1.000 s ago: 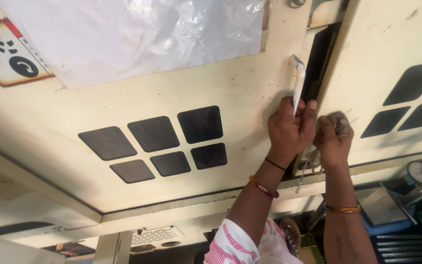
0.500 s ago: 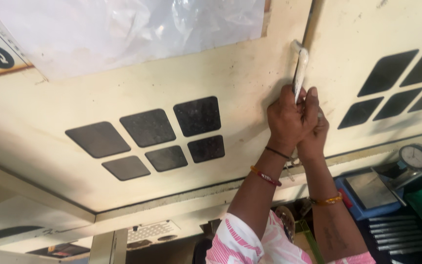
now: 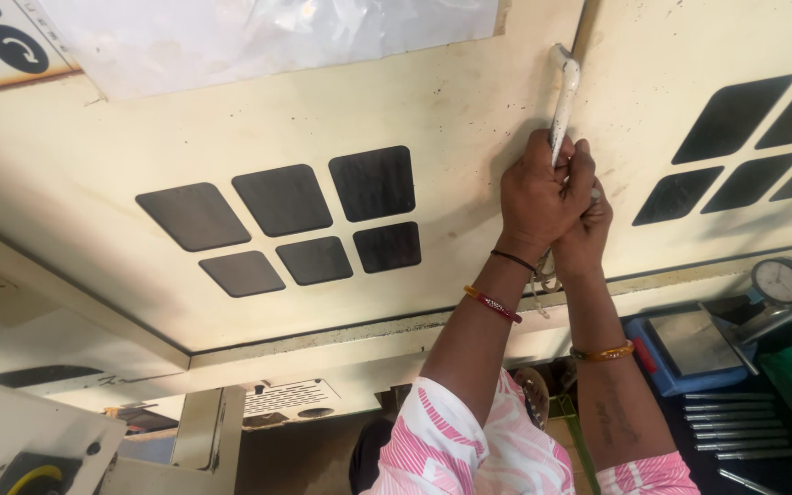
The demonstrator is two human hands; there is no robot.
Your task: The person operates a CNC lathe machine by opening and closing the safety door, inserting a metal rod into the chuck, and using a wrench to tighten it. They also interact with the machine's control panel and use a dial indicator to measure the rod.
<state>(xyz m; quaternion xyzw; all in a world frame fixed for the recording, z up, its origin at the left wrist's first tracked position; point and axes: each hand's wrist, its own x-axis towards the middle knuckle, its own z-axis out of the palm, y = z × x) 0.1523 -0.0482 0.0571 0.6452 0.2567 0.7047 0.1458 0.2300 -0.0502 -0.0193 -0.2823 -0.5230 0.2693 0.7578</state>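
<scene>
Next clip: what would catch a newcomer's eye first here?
Both hands, left hand and right hand, clasp the white door handle at upper right, on a cream machine door. Dark diamond-shaped windows mark its middle, and a dial gauge sits at the right edge.

Dial gauge (image 3: pixel 784 280), blue tray (image 3: pixel 689 353), steel rods (image 3: pixel 735 426).

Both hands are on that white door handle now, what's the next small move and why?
Probably a steady pull on the handle to test the latch. The left hand wraps its lower end, the right hand sits just under it, and the cream door appears shut, flush with the neighbouring panel, with no dark gap showing.
</scene>
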